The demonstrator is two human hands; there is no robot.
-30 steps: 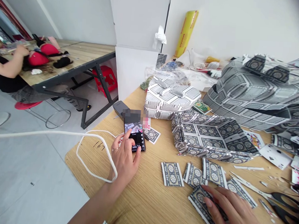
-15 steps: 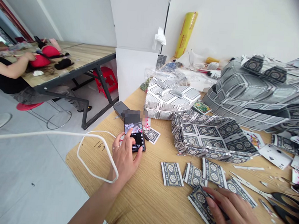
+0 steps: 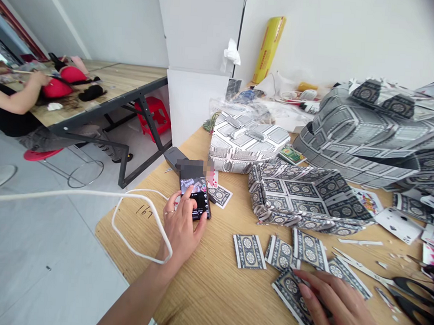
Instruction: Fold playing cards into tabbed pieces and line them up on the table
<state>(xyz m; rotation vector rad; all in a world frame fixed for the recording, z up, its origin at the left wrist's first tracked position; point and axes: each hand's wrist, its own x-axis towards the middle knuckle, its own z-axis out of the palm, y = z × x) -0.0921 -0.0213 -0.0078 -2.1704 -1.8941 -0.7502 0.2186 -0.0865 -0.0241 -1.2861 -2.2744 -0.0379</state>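
My left hand [image 3: 181, 229] lies over a smartphone [image 3: 200, 203] that leans on a dark stand. Its index fingertip touches the lit screen, and the thumb is at the phone's right edge. My right hand [image 3: 344, 307] rests with loosely spread fingers on a folded playing card [image 3: 291, 297] with a dark patterned back. Part of that card is hidden under the fingers. Several similar folded cards lie beyond it, among them one card [image 3: 249, 252] lying apart to the left. Behind them stands an open box woven from folded cards [image 3: 307, 192].
Black-handled scissors [image 3: 389, 283] lie at the right among paper scraps. A lidded woven card box [image 3: 248, 140] and stacked woven pieces [image 3: 381, 123] stand behind. A white cable [image 3: 116, 220] loops over my left wrist. At another table [image 3: 123, 76] a person sits working.
Both my hands stay almost where they were, on the phone and the folded card. At the other table the person's arms have shifted slightly, and a thin stick shows near the hands.
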